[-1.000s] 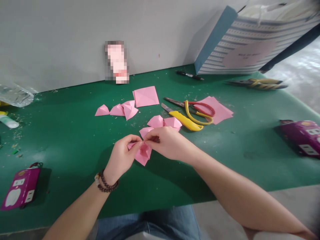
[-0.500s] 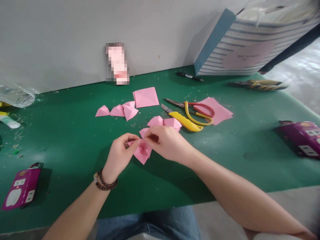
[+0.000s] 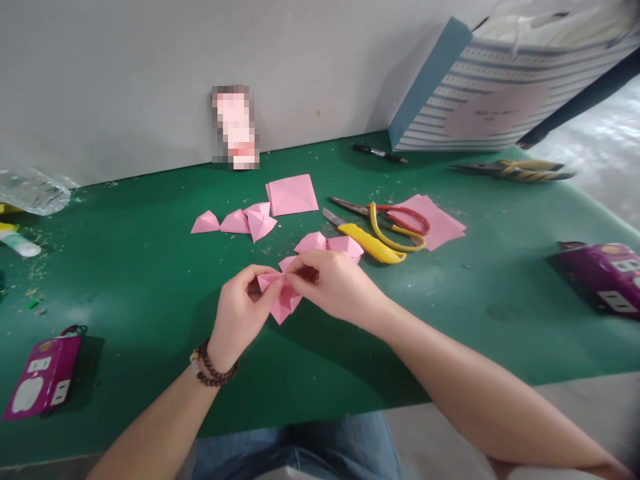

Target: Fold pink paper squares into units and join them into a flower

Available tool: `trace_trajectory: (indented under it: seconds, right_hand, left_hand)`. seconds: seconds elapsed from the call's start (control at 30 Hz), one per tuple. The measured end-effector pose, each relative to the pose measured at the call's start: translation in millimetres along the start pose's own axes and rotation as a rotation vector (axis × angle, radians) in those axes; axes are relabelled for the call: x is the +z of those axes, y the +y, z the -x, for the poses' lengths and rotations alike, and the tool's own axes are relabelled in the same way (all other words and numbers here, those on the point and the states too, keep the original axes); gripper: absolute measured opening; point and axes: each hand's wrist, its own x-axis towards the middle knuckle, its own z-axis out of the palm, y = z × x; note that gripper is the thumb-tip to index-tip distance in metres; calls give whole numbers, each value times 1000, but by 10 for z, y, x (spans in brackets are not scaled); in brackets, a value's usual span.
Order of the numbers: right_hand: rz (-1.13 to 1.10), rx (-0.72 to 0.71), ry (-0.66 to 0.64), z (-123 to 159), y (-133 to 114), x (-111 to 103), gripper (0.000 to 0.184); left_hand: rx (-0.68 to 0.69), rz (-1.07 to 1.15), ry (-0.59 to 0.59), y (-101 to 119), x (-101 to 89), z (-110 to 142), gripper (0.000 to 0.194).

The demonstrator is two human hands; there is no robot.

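Observation:
Both hands pinch one piece of folded pink paper above the green table, its pointed corner facing me. My left hand grips its left side between thumb and fingers. At its upper right edge, my right hand is closed on it, the fingertips of both hands nearly meeting. Just behind my right hand lie several folded pink pieces, partly hidden by it. More folded paper pieces form a row farther left. A stack of flat pink paper squares lies behind them.
Right of my hands lie a yellow utility knife and scissors overlapping pink sheets. Farther off are a pen, pliers and a striped paper bag. Purple power strips sit at both sides.
The held pink paper has turned a little and its pointed corner has shifted slightly left and up. My fingers stay pinched on it; the things on the table lie as before.

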Motion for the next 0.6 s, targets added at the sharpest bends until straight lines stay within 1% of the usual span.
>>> trace_trajectory:
  seconds: [0.1,0.3,0.47,0.6]
  right_hand:
    - [-11,3,2,-2,6,5,15]
    - [25,-26,-46,-7,18,9,9]
    - [49,-34,-83,-11,11,-41,14]
    - [57,-32,-118,-3,8,-55,12]
  left_hand:
    - [-7,-27,6,-5,-13,1,12]
    - [64,-120,5,-13,-21,6,11]
    - [56,-67,-31,-17,-29,7,13]
    - [129,-162,-18,-12,-23,17,12]
